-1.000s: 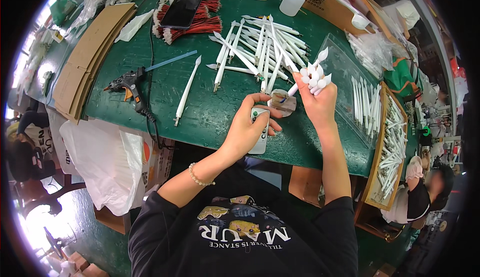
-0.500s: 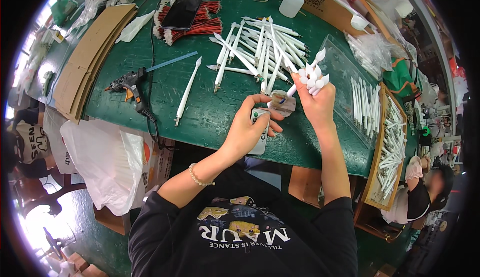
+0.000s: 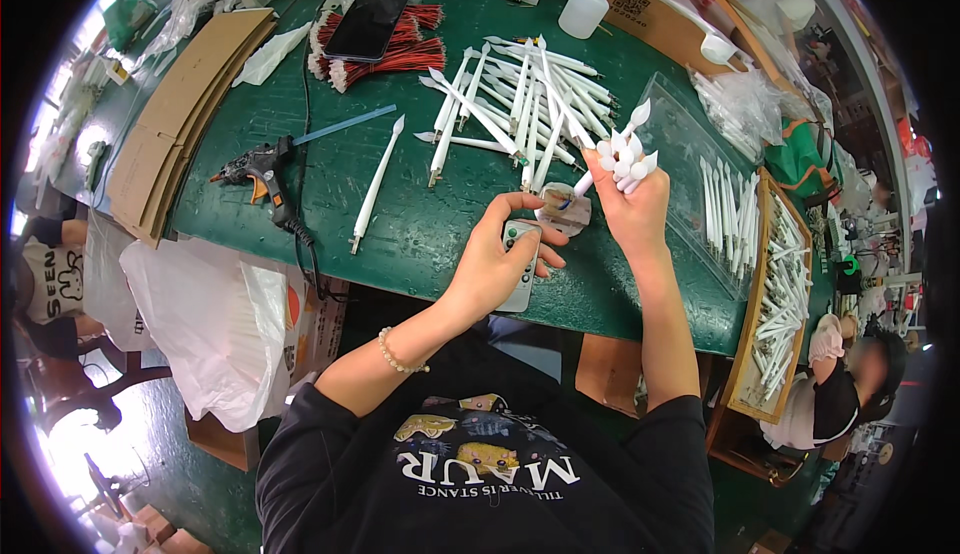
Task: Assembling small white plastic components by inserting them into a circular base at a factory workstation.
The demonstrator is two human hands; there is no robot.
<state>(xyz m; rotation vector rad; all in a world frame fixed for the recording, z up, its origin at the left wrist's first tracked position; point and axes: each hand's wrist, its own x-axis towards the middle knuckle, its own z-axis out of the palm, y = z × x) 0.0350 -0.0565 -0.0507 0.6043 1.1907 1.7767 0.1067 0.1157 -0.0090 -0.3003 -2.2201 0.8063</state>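
Note:
My left hand (image 3: 492, 262) is closed round a slim white remote control (image 3: 517, 295), its thumb lying over the button face. My right hand (image 3: 640, 206) grips a bundle of white LED taper candles (image 3: 622, 162), their flame-shaped tips pointing up toward me. Between my hands, a small round block (image 3: 564, 210) with a dark blue mark sits on the green table; the left fingertips are close to it. Beyond it lies a loose pile of similar white candles (image 3: 520, 99). One single candle (image 3: 378, 184) lies apart, left of my left hand.
A glue gun (image 3: 256, 172) with a cord lies at the left, near stacked cardboard (image 3: 200, 114). A phone (image 3: 368, 24) rests on red wires (image 3: 400, 59). A squeeze bottle (image 3: 584, 6) stands at the back. On the right are a clear tray (image 3: 690, 144) and a wooden box (image 3: 745, 384) with candles.
My hands, the remote control and the candle bundle stay almost where they were. A person at the far left edge has shifted, showing more of an arm.

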